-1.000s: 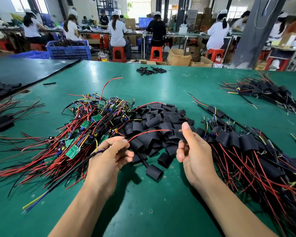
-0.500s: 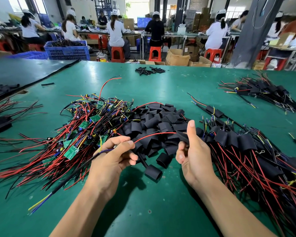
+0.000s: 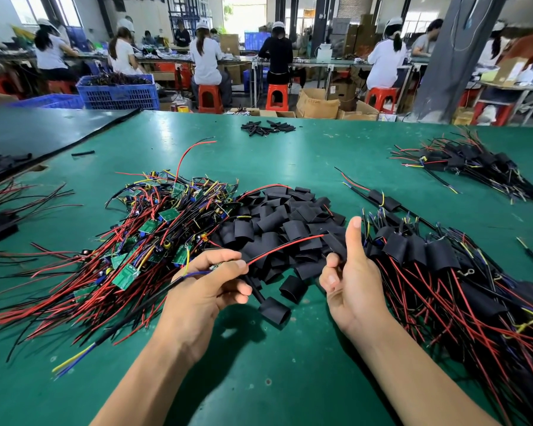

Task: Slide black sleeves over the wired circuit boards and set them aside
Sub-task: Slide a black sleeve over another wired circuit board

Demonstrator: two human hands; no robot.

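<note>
— Between the two hands, above the green surface [image 3: 259,379]: what is entered?

— Item 1: left hand [image 3: 206,284], fingers curled tight round one wired circuit board [image 3: 216,267], which is mostly hidden in the grip. Item 2: its red lead [image 3: 286,245], arching across to the right. Item 3: black sleeve [image 3: 336,245], clamped in the curled fingers of the right hand [image 3: 351,281], thumb raised. The lead tip sits at the sleeve mouth. Whether it is inside, cannot tell.

— Stock nearby?

— Loose sleeves [image 3: 277,222], heaped just behind the hands. Bare boards [image 3: 154,229], tangled heap to the left. Sleeved boards [image 3: 437,265], heap to the right.

— Risks, listed?

— One: the sleeve looks squeezed flat, and a closed mouth would probably buckle the thin lead rather than admit it. Two: the held board's black cable [image 3: 130,321] trails down beside the bare heap's red wires. Drawing the board rightward could snag them and drag neighbours along. Three: board corners may catch the sleeve rim, and forcing it could likely split the sleeve or strain a solder joint. Four: the finished heap lies close to the loose sleeves, so a careless set-down could tangle wires or mix the stock.
</note>
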